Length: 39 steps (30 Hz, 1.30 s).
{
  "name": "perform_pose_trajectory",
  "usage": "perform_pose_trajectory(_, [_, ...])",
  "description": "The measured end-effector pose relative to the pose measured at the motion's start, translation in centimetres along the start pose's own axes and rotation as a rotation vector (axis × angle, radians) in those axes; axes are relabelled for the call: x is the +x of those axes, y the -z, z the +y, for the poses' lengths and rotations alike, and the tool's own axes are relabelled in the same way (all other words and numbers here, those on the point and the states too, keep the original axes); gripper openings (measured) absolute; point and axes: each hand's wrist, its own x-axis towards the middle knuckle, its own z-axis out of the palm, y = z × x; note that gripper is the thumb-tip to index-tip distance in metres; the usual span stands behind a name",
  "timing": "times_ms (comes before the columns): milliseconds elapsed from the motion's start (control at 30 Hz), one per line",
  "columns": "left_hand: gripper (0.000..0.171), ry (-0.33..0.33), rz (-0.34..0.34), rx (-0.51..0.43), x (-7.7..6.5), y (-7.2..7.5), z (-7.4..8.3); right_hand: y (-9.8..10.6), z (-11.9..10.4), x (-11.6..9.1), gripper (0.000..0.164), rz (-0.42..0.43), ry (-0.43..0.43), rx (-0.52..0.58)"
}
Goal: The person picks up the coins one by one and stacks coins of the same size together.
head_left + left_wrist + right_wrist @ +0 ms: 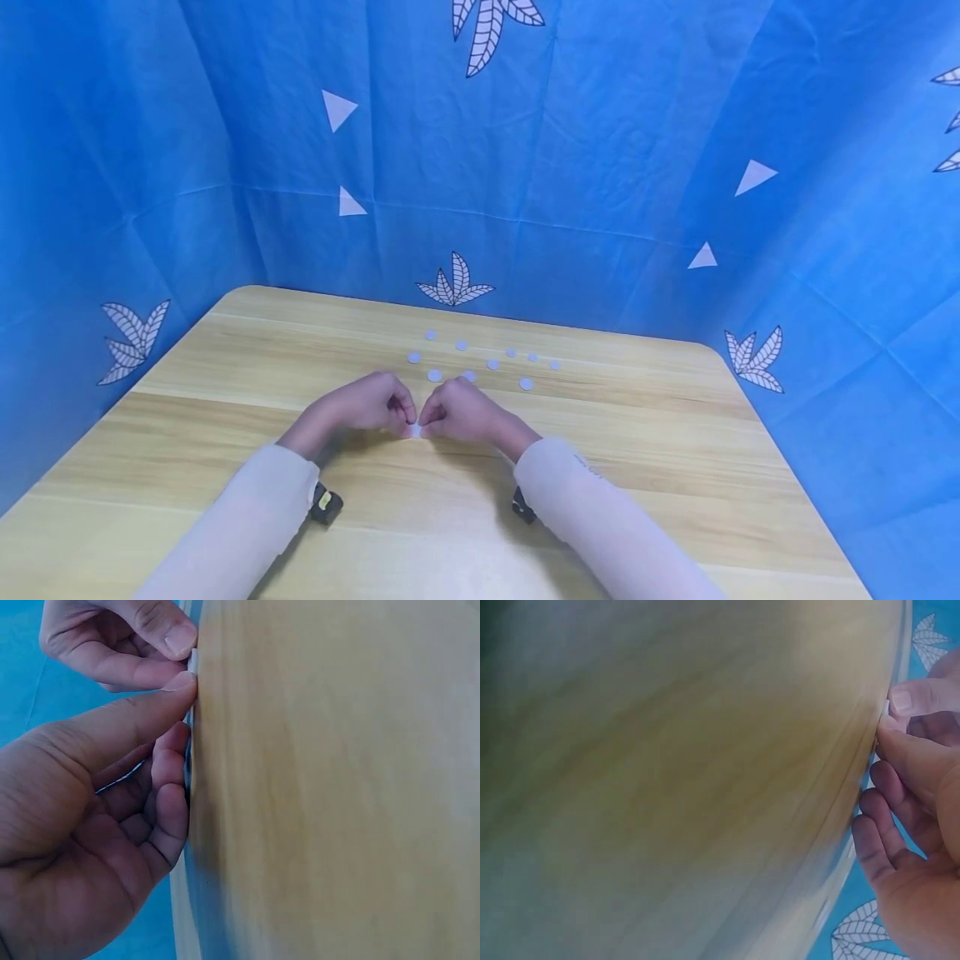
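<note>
A small white piece lies low at the tabletop between both hands; fingers cover most of it, so its full shape cannot be told. From the left, my left hand pinches its edge between thumb and fingertips. My right hand pinches the opposite edge, thumb and index finger together. In the left wrist view, a thin pale edge of the piece shows between the two thumbs. The right wrist view shows only a sliver of the white piece by the fingertips. Just beyond the hands lie several flat white discs.
The light wood-grain table has rounded far corners. More white discs, such as one disc, spread toward its far side. A blue curtain with white leaf and triangle prints hangs behind and along both sides.
</note>
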Motion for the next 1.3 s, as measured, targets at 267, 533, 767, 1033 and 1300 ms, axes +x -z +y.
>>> perform_pose_trajectory(267, [0.010, 0.005, -0.002, -0.020, -0.7, 0.1, 0.0, -0.1, -0.7, 0.0, 0.006, 0.012, 0.025, -0.016])
perform_pose_trajectory(533, [0.010, 0.003, 0.022, -0.034, -1.1, -0.1, -0.4, 0.0, -1.1, 0.0, 0.006, 0.010, 0.011, -0.004])
perform_pose_trajectory(767, [0.010, 0.006, 0.030, -0.033, -1.1, -0.3, -0.7, -0.2, -0.8, -0.1, 0.007, 0.001, 0.006, -0.004])
perform_pose_trajectory(1033, [0.010, -0.005, 0.033, -0.038, -0.9, -0.5, -0.7, -0.1, -0.5, -0.4, 0.010, -0.003, 0.020, 0.024])
perform_pose_trajectory(1300, [0.011, 0.021, 0.040, -0.035, -1.1, -0.6, -0.6, 0.5, -0.2, -0.8, 0.012, -0.019, -0.002, 0.040])
